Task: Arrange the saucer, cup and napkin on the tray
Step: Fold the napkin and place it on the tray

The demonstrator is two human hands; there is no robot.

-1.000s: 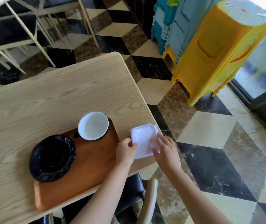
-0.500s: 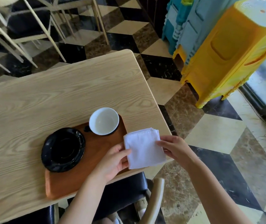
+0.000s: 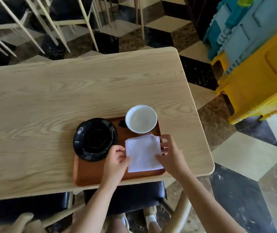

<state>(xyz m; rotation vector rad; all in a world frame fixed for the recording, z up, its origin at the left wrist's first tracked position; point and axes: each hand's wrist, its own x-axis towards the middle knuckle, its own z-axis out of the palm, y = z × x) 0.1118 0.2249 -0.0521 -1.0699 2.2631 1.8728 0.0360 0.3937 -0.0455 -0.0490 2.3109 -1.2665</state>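
Your left hand [image 3: 116,158] and right hand [image 3: 169,153] pinch the napkin [image 3: 142,153] by its edges, flat on the tray [image 3: 90,174] beside the saucer [image 3: 94,139].

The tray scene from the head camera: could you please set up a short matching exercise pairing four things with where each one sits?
Things:
1. saucer
2. cup
3. napkin
4. tray

Places:
A. far right corner of the tray, handle pointing left
B. flat on the wooden table, at its near edge
C. near right part of the tray, held at its edges by the left hand and the right hand
D. left side of the tray, overhanging its left edge

Pairs: 1-D, 2-A, 3-C, 4-B
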